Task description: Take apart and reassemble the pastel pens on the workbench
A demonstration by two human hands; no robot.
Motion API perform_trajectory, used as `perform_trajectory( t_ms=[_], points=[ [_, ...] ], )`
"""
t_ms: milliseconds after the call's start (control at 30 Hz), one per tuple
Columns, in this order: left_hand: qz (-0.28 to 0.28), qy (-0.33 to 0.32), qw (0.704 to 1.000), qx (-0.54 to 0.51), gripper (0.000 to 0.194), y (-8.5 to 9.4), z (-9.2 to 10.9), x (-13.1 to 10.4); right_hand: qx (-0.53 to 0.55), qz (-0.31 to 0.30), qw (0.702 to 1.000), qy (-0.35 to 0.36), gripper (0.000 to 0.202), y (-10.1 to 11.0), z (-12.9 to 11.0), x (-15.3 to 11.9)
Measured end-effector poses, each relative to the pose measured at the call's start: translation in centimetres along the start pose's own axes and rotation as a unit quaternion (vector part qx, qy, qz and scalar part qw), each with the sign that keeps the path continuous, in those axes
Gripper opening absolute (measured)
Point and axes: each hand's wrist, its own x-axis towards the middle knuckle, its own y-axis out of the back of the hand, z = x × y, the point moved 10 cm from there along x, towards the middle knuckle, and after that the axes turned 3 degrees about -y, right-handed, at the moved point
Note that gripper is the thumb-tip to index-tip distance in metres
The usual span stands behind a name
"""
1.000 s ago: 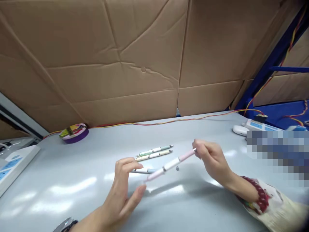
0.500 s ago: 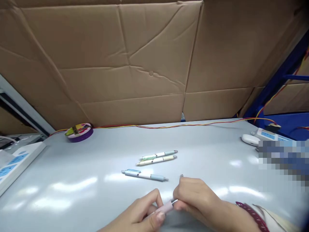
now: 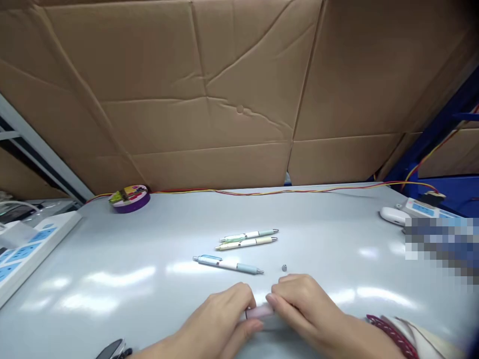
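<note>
Close to the table's front, a pale pink pen (image 3: 260,312) is held between my two hands. My left hand (image 3: 228,314) is closed round its barrel, thumb below and fingers above. The fingers of my right hand (image 3: 305,304) pinch the pen's right end and cover it. Just beyond the right knuckles lies a small metal piece (image 3: 284,268), like a pen tip. A light blue pen (image 3: 228,264) lies past my left hand. Behind it, a cream pen (image 3: 245,243) and a green pen (image 3: 249,236) rest side by side.
A purple round tape-like roll (image 3: 130,202) sits at the back left. Power strips stand at the left (image 3: 41,244) and back right (image 3: 422,207). A white rounded object (image 3: 394,215) lies at the right. Red and yellow wires (image 3: 254,192) run along the back edge before cardboard (image 3: 224,124).
The pink pen has turned nearly level, and my right fingers now cover its dark and metal end. The small metal piece shows fully. The whole view has shifted slightly.
</note>
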Motion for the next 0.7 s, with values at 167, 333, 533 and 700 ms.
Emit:
perform_trajectory(
  t_ms=[167,333,533,700],
  points=[
    [0.01,-0.019,0.998,-0.061,0.025,0.2,0.5,0.5,0.034,-0.004,0.999,-0.022,0.052,-0.2,1.0,0.5],
    [-0.042,0.023,0.985,-0.168,0.035,0.3,0.9,0.6,0.037,-0.006,0.999,0.011,0.049,0.4,0.5,0.7],
    [-0.048,0.026,0.968,-0.244,0.04,0.3,0.1,0.7,0.045,-0.028,0.997,0.058,0.032,1.5,-0.6,1.0],
    [-0.021,0.001,0.983,-0.182,0.024,0.3,0.1,0.6,0.003,-0.026,0.998,0.061,0.05,1.2,-0.6,0.8]
  ],
)
